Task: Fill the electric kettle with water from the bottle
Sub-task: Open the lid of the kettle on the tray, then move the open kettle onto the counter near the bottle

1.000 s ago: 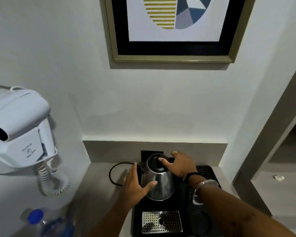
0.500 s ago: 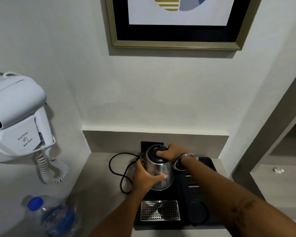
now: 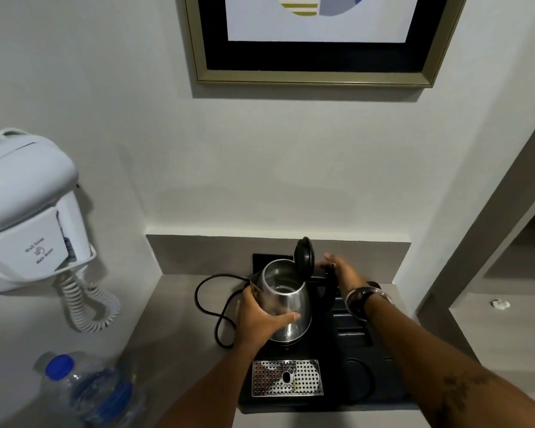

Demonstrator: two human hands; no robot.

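Place read as a hotel room's tea nook. A wall-hung hair dryer (image 3: pixel 25 211) with coiled cord sat in its cradle, well left of the fingers (image 3: pixel 286 316). A black hospitality tray (image 3: pixel 352 393) with a perforated drip grate (image 3: pixel 287 378), just below the fingers, rested on a narrow grey tabletop (image 3: pixel 173 329) in a plain white alcove. Framed abstract print (image 3: pixel 318 41) hung above.

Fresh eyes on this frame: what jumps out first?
The steel kettle at centre, on the black tray, its lid flipped upright; the left hand grips its body while the right hand sits by the handle. Next, the big white wall hair dryer at left, and the blue-capped water bottle bottom left, untouched.
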